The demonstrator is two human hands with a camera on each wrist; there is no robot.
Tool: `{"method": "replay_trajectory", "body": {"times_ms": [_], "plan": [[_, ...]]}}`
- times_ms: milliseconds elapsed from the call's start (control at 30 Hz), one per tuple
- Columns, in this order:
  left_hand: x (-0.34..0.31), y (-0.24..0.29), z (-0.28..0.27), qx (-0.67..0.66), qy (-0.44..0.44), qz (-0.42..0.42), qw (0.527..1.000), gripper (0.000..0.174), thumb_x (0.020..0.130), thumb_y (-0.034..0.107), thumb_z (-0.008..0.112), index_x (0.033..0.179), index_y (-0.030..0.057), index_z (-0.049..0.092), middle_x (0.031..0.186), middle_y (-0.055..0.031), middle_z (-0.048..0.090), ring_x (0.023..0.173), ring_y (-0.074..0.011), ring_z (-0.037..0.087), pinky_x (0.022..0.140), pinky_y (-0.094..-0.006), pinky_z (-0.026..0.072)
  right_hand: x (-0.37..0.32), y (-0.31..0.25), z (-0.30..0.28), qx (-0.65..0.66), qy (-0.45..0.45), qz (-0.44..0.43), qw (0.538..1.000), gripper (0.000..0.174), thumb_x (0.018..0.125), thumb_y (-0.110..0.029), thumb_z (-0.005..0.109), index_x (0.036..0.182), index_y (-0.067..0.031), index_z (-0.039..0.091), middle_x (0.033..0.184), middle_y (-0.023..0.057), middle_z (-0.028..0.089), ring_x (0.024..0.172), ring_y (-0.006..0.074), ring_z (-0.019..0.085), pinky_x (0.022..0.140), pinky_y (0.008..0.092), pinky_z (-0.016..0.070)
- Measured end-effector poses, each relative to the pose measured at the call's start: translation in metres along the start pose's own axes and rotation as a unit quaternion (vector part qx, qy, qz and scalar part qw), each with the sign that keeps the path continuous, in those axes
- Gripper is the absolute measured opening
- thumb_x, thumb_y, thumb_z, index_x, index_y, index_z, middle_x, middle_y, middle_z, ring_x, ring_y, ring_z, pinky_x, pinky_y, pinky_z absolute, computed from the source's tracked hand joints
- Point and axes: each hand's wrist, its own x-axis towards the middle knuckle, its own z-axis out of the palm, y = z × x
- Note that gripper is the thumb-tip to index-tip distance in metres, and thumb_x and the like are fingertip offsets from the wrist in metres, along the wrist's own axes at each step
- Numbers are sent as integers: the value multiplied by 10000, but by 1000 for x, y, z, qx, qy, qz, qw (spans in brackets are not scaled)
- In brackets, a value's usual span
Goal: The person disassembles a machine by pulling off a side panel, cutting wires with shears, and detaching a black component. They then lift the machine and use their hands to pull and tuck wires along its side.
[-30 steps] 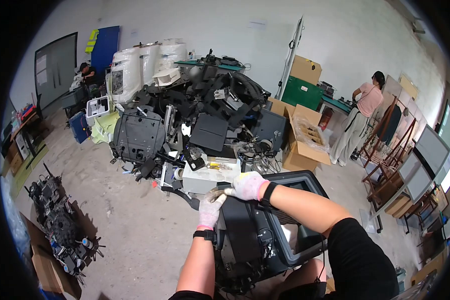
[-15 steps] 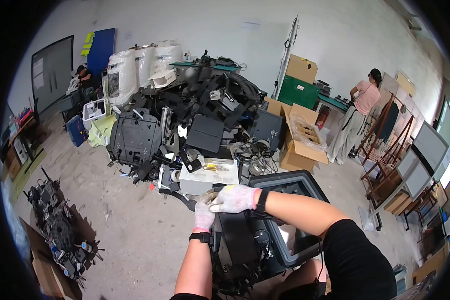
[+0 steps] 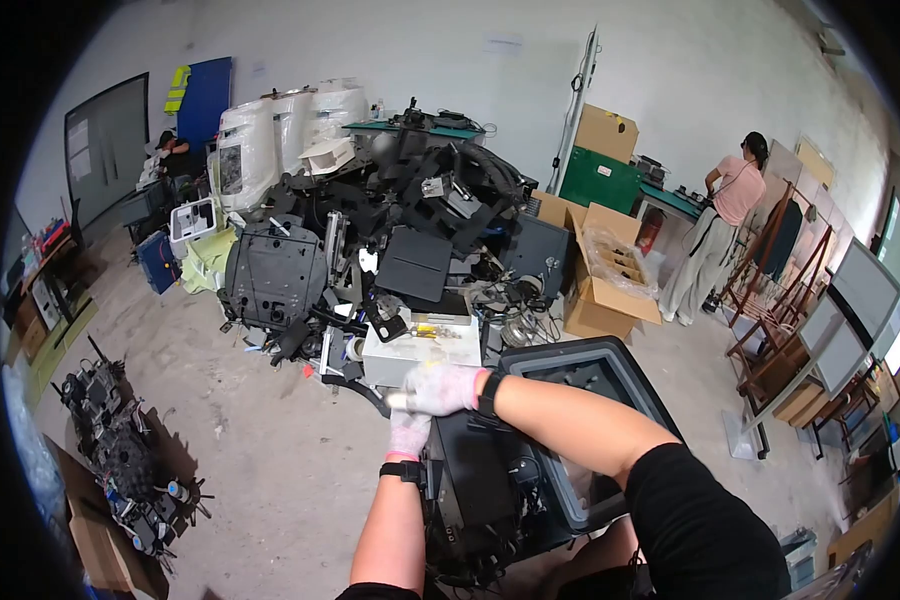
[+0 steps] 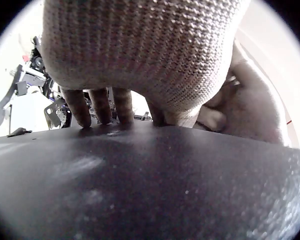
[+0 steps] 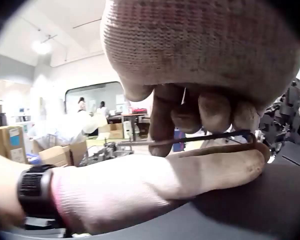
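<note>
R hand point(image 3: 436, 388) slid left over L hand point(image 3: 408, 432), grip pinching thin black wire point(image 5: 190, 138); L grip holds black panel point(image 4: 140, 175) edge.

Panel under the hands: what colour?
Matte black. The panel shows best in the left wrist view, just below the left hand.

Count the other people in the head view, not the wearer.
2. One person in a pink top stands at the bench on the right; another person sits far back on the left, beside the blue panel. The junk pile could hide more.
</note>
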Motion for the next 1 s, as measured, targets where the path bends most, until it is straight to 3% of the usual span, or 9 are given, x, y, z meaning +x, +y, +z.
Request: {"method": "replay_trajectory", "body": {"times_ms": [33,67,167,300,367,433,567,700,1000], "plan": [[2,1,-1,-86,-14,86,993,357,868,93,737,1220,34,741,1221,-159,713,1124,-288,688,966,-388,552,-8,-3,1,-7,-39,-24,999,639,1019,-572,461,963,-12,764,938,249,733,913,440,692,859,511,536],[0,0,-5,138,-15,85,987,319,862,57,705,1176,27,756,1237,-170,700,1165,-289,667,1020,-375,525,-9,19,20,30,49,-156,986,657,1020,-574,460,911,2,757,916,264,726,885,439,694,846,505,540],[-23,66,16,131,7,47,990,266,870,33,692,1125,13,767,1267,-179,678,1219,-282,636,1077,-362,486,-40,19,-18,-145,-112,51,982,633,1020,-577,461,1051,-10,740,1010,238,737,972,416,694,909,492,529],[-20,61,17,86,-2,29,996,292,922,148,731,1158,-23,748,1334,-179,665,1246,-263,631,1078,-340,476,-43,57,-22,-211,99,70,970,633,1011,-576,473,1172,-12,715,1055,227,740,1004,400,701,913,483,543],[-22,68,21,91,3,23,996,318,902,155,763,1159,-31,746,1342,-186,657,1243,-250,632,1071,-331,480,-23,62,-11,-125,124,137,975,623,1022,-568,461,1034,-25,766,945,253,733,954,425,707,917,501,534],[-22,68,21,90,20,31,995,251,892,112,783,1112,-8,765,1259,-161,683,1207,-248,640,1050,-352,492,-4,61,9,-53,186,88,977,501,1000,-476,529,1093,-45,768,1034,249,732,1025,418,693,932,469,534],[-15,47,12,90,15,-20,996,283,908,138,769,1155,0,750,1233,-156,697,1147,-231,668,1016,-355,513,9,28,11,-18,96,47,994,366,932,-363,642,1072,-52,773,1119,234,713,1030,408,682,919,453,537],[-11,31,-1,201,-13,67,977,409,943,168,709,1324,27,660,1191,-124,734,1085,-228,693,970,-340,531,-19,20,14,-50,57,-145,987,315,911,-304,661,1019,-27,766,1032,213,700,1002,386,674,898,465,534],[-22,78,19,172,-6,31,985,261,913,174,730,1125,29,777,1351,-212,649,1309,-299,586,1110,-373,441,-50,44,9,-56,52,51,996,392,907,-363,712,1038,6,725,1044,244,707,1022,405,684,902,460,540]]}}
